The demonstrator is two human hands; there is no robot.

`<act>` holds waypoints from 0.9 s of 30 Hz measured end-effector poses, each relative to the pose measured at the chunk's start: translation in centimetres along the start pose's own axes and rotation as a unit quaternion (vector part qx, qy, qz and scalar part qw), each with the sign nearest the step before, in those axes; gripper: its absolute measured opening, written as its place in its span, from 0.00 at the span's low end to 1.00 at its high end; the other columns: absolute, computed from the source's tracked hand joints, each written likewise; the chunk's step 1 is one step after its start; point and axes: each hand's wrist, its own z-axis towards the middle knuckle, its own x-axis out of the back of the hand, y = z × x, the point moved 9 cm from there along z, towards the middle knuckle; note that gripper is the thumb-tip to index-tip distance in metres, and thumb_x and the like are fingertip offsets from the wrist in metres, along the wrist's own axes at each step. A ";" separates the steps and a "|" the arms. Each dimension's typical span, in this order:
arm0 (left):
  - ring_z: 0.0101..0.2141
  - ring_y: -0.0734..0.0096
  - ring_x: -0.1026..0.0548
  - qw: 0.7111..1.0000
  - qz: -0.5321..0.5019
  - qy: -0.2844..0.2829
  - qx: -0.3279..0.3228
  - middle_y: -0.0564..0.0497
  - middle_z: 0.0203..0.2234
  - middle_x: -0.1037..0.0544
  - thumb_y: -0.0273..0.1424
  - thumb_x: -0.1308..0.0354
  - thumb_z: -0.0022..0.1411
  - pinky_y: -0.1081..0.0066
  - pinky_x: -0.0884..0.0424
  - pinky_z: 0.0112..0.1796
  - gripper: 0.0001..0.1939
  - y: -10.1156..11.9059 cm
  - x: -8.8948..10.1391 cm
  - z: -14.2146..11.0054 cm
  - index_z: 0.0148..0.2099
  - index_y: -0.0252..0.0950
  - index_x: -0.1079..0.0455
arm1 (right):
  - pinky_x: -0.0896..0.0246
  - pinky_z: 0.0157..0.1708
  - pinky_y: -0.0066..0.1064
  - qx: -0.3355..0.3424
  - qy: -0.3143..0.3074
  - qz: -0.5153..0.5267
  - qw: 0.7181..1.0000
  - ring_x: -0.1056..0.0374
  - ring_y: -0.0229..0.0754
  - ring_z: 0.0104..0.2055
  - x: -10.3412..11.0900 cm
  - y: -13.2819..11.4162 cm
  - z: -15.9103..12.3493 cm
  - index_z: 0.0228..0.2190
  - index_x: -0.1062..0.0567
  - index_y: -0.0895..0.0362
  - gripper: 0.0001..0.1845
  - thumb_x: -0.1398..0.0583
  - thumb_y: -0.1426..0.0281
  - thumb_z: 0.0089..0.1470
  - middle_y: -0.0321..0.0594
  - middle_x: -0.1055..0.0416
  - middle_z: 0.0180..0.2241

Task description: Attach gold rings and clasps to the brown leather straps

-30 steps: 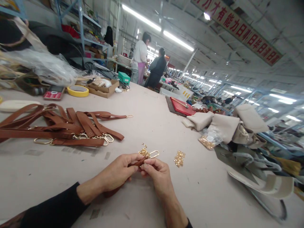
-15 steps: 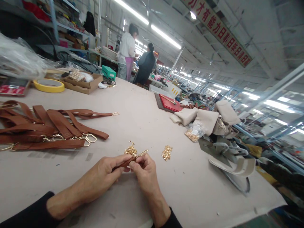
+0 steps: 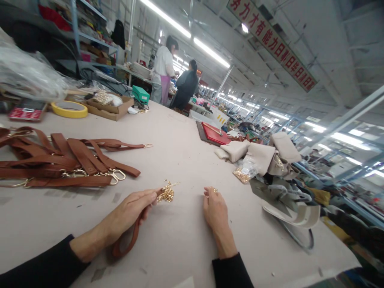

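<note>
Left hand (image 3: 132,208) grips 1 brown strap (image 3: 136,235) just beside the gold pile (image 3: 166,194), likely steadying its end. Right of that pile, the right hand (image 3: 216,210) reaches low over the surface (image 3: 186,240), fingers curled; whether its grip holds anything, I cannot tell.

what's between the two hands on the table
A small heap of gold metal pieces lies close to the fingertips of the left hand; past it, mostly bare tabletop runs to the right hand, as the head view shows.

Bright overhead tubes, soft shadows, blurred edges
</note>
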 end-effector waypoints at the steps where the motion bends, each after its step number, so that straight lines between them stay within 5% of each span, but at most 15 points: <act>1: 0.20 0.75 0.37 1.000 -0.020 0.006 -0.002 0.57 0.18 0.36 0.44 0.50 0.62 0.78 0.40 0.20 0.19 0.2 0.2 0.0 0.34 0.33 0.29 | 0.38 0.44 0.37 0.004 -0.003 -0.011 1.000 0.30 0.47 0.42 -0.1 0.2 0.0 0.43 0.27 0.58 0.16 0.48 0.78 0.55 0.47 0.25 0.37; 8: 0.17 0.80 0.39 0.994 -0.095 -0.028 0.037 0.59 0.16 0.35 0.35 0.42 0.51 0.77 0.40 0.22 0.18 0.1 -1.2 -0.4 0.43 0.30 0.25 | 0.37 0.37 0.39 0.069 -0.021 -0.115 0.991 0.28 0.50 0.34 -2.5 2.1 -0.7 0.39 0.22 0.53 0.17 0.49 0.75 0.56 0.49 0.24 0.37; 12: 0.17 0.78 0.34 0.991 -0.122 -0.003 0.052 0.57 0.17 0.32 0.32 0.41 0.44 0.75 0.36 0.23 0.16 -0.5 -0.9 0.0 0.37 0.30 0.26 | 0.36 0.38 0.42 0.129 0.005 -0.039 0.991 0.28 0.52 0.36 -4.6 3.9 0.2 0.33 0.22 0.51 0.14 0.47 0.70 0.52 0.47 0.23 0.33; 16: 0.19 0.76 0.31 0.989 -0.135 -0.004 0.057 0.57 0.17 0.29 0.33 0.40 0.46 0.74 0.32 0.25 0.14 -0.1 -1.5 -0.5 0.37 0.33 0.31 | 0.35 0.38 0.44 0.104 0.009 0.039 0.994 0.29 0.52 0.35 -2.7 3.6 0.3 0.29 0.24 0.52 0.10 0.46 0.68 0.51 0.46 0.24 0.30; 21: 0.18 0.77 0.34 0.995 -0.093 -0.016 0.028 0.58 0.18 0.32 0.36 0.41 0.51 0.77 0.38 0.19 0.13 0.1 -1.7 -0.2 0.37 0.33 0.32 | 0.34 0.37 0.39 0.003 0.001 0.252 0.968 0.29 0.47 0.35 -0.1 -0.5 -0.9 0.32 0.27 0.54 0.09 0.44 0.63 0.55 0.42 0.26 0.32; 27: 0.18 0.79 0.38 1.000 -0.024 -0.002 -0.011 0.58 0.18 0.34 0.41 0.43 0.56 0.78 0.42 0.19 0.16 0.8 -1.1 -0.5 0.38 0.32 0.31 | 0.35 0.38 0.31 0.097 0.013 0.441 0.892 0.31 0.40 0.36 1.9 -10.3 -3.5 0.32 0.29 0.54 0.03 0.42 0.69 0.58 0.37 0.28 0.31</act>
